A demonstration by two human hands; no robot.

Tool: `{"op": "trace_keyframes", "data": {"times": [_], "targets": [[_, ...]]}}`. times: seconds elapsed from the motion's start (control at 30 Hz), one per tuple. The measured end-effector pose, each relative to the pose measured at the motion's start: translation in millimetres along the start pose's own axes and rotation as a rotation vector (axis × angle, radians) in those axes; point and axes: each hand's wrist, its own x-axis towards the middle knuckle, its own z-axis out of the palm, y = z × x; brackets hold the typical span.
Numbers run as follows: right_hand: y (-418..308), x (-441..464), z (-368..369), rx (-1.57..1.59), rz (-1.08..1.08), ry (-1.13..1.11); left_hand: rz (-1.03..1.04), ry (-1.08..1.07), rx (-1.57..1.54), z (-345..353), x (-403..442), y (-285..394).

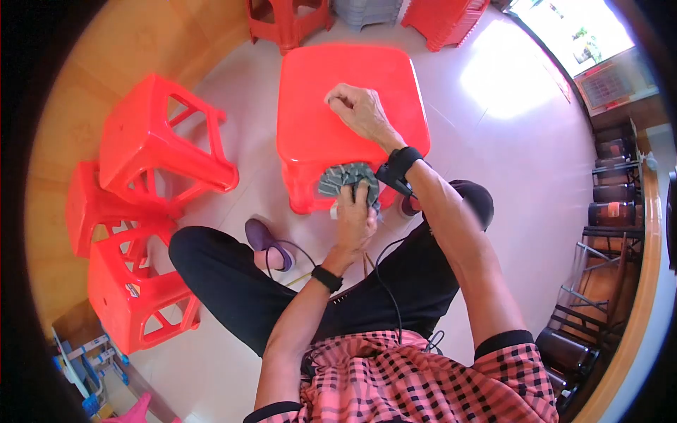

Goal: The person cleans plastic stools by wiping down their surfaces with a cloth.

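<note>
A red plastic stool (310, 99) stands upright in front of me, between my knees and the stacks at the back. My left hand (355, 215) is closed on a grey-green striped cloth (345, 176), pressed against the stool's near side just below the seat edge. Part of the cloth is hidden under my fingers. Over the seat is my right hand (361, 113), its fingers curled in with nothing visible in them. Whether it touches the seat I cannot tell.
Several red stools (130, 134) are grouped at the left. At the back are a red stool stack (289, 25), a grey stack (365, 10) and another red stack (444, 21). Dark jars (612, 192) line the right side. A cable (390, 282) hangs across my lap.
</note>
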Motion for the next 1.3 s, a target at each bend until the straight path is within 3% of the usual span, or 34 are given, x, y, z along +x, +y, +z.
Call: {"op": "trace_keyframes", "data": {"times": [0.07,0.13,0.27,0.33,0.37,0.47,0.5,0.53,0.6,0.63,0.67,0.73,0.77,0.8,0.83,0.9,1.0,1.1,1.17,1.3], "targets": [[0,-3,-1,0.042,-0.023,-0.007,0.084,0.007,0.0,-15,-4,-16],[-3,-13,-8,0.075,-0.038,-0.016,-0.074,-0.022,-0.033,-27,-7,-26],[-25,-55,-23,0.169,0.049,-0.006,-0.159,0.051,-0.101,-41,-8,-62],[-42,-81,-29,0.168,0.153,0.066,-0.293,0.016,-0.329,-50,-10,-64],[-41,-97,-26,0.206,0.216,0.104,-0.446,-0.053,-0.503,-69,-5,-33],[-51,-146,-24,0.249,0.339,0.104,-0.425,-0.074,-0.475,-99,6,19],[-55,-160,-24,0.262,0.394,0.048,-0.269,-0.037,-0.451,-95,6,18],[-58,-170,-18,0.256,0.401,0.06,-0.264,-0.051,-0.456,-92,7,19],[-66,-180,-6,0.851,0.36,0.1,0.069,-0.102,-0.178,-85,11,26],[-66,-186,-13,0.677,0.419,0.015,0.15,-0.181,-0.194,-81,15,26],[-62,-187,-16,0.673,0.422,0.027,0.156,-0.191,-0.198,-81,23,28],[-51,-193,-19,0.697,0.574,0.096,0.315,-0.425,-0.137,-90,45,36],[-46,-196,-20,0.854,0.687,0.169,0.077,-0.529,-0.186,-96,57,44],[-43,-199,-22,0.857,0.692,0.166,0.071,-0.437,-0.173,-102,72,46],[-41,-201,-23,0.875,0.693,0.322,0.062,-0.345,-0.161,-106,89,41],[-29,-205,-30,0.82,0.72,0.55,0.409,0.067,0.192,-96,125,6],[-31,-199,-42,0.807,0.756,0.781,0.372,0.031,0.412,-89,159,-32],[-25,-193,-46,0.773,0.833,0.79,0.428,0.077,0.666,-81,159,-30],[-32,-184,-33,0.61,0.943,0.793,0.413,0.059,0.649,-80,157,-34],[-17,-176,45,0.518,0.868,0.991,0.396,0.038,0.677,-79,158,-29]]}}
